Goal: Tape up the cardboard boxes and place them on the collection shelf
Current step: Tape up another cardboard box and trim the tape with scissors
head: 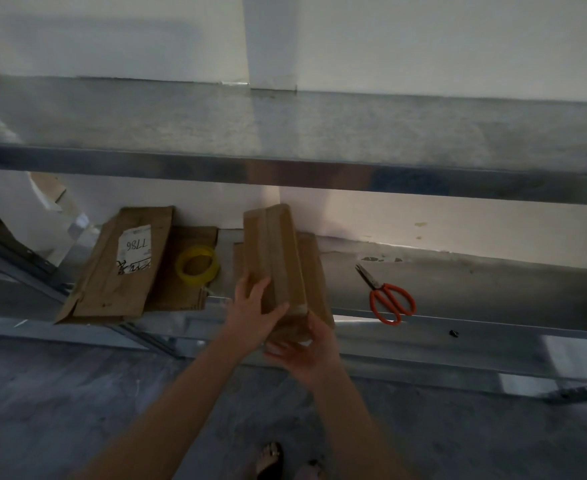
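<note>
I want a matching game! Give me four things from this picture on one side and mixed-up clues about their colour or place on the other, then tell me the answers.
Things:
1. scissors
2. tape roll
3. taped box
4. flattened box

Clues:
A. yellow, lying on a flat cardboard sheet
B. held by the left hand and right hand
C. has a white label, far left on the shelf
D. orange handles, right side of the shelf

Pairs: 1-D, 2-A, 3-B, 4-C

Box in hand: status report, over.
Left hand and right hand hold taped box. Held over lower shelf edge. Scissors right, tape roll left, neither touching.
</note>
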A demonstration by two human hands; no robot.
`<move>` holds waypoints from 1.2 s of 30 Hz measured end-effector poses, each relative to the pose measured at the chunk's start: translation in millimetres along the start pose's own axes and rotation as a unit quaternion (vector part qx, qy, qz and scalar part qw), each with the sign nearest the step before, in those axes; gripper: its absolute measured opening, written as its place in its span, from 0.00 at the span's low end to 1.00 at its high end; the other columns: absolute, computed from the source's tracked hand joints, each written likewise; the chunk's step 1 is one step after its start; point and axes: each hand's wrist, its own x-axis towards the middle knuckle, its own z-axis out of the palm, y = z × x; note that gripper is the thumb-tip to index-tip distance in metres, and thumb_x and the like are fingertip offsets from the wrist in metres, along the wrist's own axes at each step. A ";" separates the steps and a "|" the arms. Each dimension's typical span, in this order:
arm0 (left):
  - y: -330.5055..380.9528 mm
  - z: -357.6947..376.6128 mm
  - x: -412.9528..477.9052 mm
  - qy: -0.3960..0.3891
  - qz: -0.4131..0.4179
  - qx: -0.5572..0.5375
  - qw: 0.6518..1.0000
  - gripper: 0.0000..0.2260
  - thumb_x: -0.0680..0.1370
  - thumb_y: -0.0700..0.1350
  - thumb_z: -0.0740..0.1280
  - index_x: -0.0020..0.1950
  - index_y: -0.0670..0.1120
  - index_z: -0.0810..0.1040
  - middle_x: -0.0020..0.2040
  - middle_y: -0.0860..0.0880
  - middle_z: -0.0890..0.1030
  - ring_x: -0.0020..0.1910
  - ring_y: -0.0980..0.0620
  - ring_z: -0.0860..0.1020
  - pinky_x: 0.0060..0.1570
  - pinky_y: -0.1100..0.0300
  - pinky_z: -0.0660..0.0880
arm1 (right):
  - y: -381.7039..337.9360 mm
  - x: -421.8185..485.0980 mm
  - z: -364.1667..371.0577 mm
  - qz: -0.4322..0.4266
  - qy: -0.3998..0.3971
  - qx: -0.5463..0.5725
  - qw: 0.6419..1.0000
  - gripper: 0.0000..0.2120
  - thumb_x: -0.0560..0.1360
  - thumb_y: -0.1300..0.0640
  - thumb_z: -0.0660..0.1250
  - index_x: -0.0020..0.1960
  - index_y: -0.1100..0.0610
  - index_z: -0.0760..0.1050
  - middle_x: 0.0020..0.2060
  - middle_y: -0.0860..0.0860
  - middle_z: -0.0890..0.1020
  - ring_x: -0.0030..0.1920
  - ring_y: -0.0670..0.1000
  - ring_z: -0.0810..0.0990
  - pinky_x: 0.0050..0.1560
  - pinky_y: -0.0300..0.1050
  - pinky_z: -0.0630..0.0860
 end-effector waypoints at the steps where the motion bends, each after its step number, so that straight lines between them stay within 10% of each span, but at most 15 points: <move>1: 0.0 3.5 -3.6 0.004 -0.005 0.010 1.000 0.36 0.73 0.65 0.66 0.76 0.56 0.56 0.78 0.50 0.48 0.75 0.41 0.54 0.72 0.43 0.60 | 0.0 1.2 0.4 -0.003 -0.009 -0.002 1.000 0.23 0.72 0.46 0.69 0.61 0.59 0.72 0.63 0.66 0.74 0.61 0.70 0.76 0.64 0.74 0.66; 7: 13.9 7.6 -37.3 0.009 0.002 -0.235 0.972 0.37 0.69 0.64 0.69 0.73 0.63 0.55 0.70 0.54 0.58 0.66 0.51 0.65 0.65 0.51 0.71 | -8.4 -25.4 0.2 -0.188 0.038 -0.122 0.974 0.35 0.69 0.49 0.75 0.69 0.37 0.60 0.64 0.54 0.75 0.60 0.61 0.78 0.49 0.67 0.78; 12: 26.0 17.9 -41.4 -0.051 0.000 -0.368 0.929 0.34 0.76 0.52 0.70 0.74 0.58 0.53 0.62 0.55 0.72 0.55 0.59 0.75 0.41 0.67 0.76 | -8.4 -38.3 -0.3 -0.456 0.067 -0.305 0.834 0.56 0.53 0.48 0.84 0.70 0.29 0.54 0.71 0.41 0.63 0.70 0.44 0.67 0.66 0.46 0.72; 14: 23.6 19.3 -37.2 -0.066 -0.012 -0.403 0.913 0.40 0.73 0.50 0.73 0.76 0.58 0.50 0.65 0.50 0.72 0.58 0.53 0.76 0.44 0.61 0.77 | -14.6 -35.7 -5.9 -0.445 0.077 -0.364 0.815 0.57 0.59 0.52 0.84 0.76 0.36 0.52 0.71 0.45 0.61 0.70 0.47 0.68 0.63 0.39 0.73; 19: 0.8 17.9 -31.9 -0.133 -0.039 -0.459 0.878 0.46 0.67 0.50 0.77 0.73 0.67 0.49 0.67 0.49 0.72 0.60 0.47 0.78 0.55 0.46 0.78 | -37.9 -28.0 -18.1 -0.369 0.068 -0.387 0.842 0.59 0.51 0.42 0.85 0.72 0.28 0.54 0.72 0.45 0.62 0.68 0.51 0.70 0.60 0.60 0.77; 22: -10.9 17.9 -31.2 -0.187 -0.058 -0.491 0.849 0.52 0.60 0.53 0.81 0.74 0.67 0.50 0.67 0.49 0.73 0.62 0.47 0.77 0.58 0.41 0.76 | -37.8 -30.0 -18.8 -0.311 0.005 -0.346 0.885 0.58 0.57 0.55 0.85 0.73 0.31 0.52 0.71 0.50 0.67 0.66 0.51 0.73 0.54 0.55 0.81; 28: -18.1 24.4 -30.2 -0.038 0.064 -0.253 0.965 0.37 0.73 0.45 0.74 0.72 0.67 0.56 0.69 0.58 0.63 0.69 0.54 0.67 0.61 0.53 0.74 | -31.0 -41.1 -27.7 -0.424 0.077 -0.327 0.841 0.60 0.59 0.71 0.79 0.76 0.40 0.49 0.66 0.46 0.71 0.64 0.48 0.75 0.51 0.39 0.80; 33: -9.0 35.2 -29.6 -0.091 0.041 -0.335 0.937 0.25 0.73 0.43 0.73 0.62 0.62 0.66 0.63 0.60 0.72 0.57 0.69 0.74 0.52 0.68 0.75 | -31.7 -42.9 -32.3 -0.470 0.064 -0.433 0.767 0.54 0.71 0.71 0.72 0.78 0.39 0.41 0.70 0.38 0.67 0.68 0.41 0.72 0.64 0.42 0.74; 36: -14.5 32.0 -11.6 -0.048 0.024 -0.332 0.942 0.24 0.73 0.44 0.73 0.62 0.59 0.67 0.58 0.61 0.76 0.54 0.71 0.75 0.55 0.66 0.75 | -35.4 -29.3 -29.9 -0.422 0.084 -0.464 0.774 0.45 0.70 0.65 0.75 0.77 0.45 0.54 0.67 0.40 0.72 0.67 0.43 0.74 0.62 0.42 0.76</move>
